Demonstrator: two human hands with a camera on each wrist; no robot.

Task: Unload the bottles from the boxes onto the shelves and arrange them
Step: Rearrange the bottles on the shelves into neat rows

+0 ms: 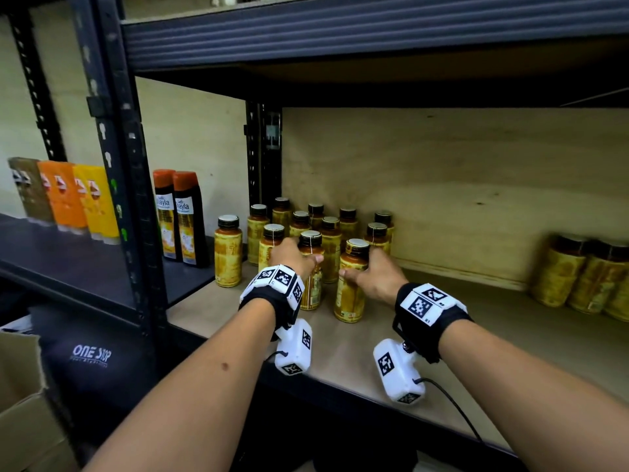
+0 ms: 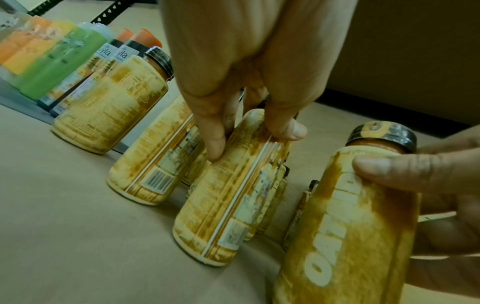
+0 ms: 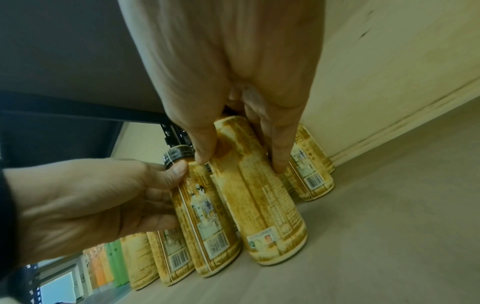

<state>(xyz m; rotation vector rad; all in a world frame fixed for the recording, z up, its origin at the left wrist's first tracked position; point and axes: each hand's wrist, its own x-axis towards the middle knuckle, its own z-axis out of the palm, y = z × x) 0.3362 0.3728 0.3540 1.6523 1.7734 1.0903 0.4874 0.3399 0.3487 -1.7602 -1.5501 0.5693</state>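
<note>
Now your left hand (image 1: 295, 256) grips one yellow-labelled bottle (image 1: 311, 270) and your right hand (image 1: 374, 272) grips another bottle (image 1: 352, 284) beside it, fingers wrapped round each. Both stand upright on the wooden shelf (image 1: 357, 352), at the front of a cluster of bottles (image 1: 326, 223); the shampoo bottles (image 1: 178, 216) stand left, possibly on a neighbouring shelf.

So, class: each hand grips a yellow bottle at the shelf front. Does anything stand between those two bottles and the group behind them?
Nothing visible does. The left hand grips one bottle, the right hand another; both stand on the shelf board directly against the standing group.
</note>
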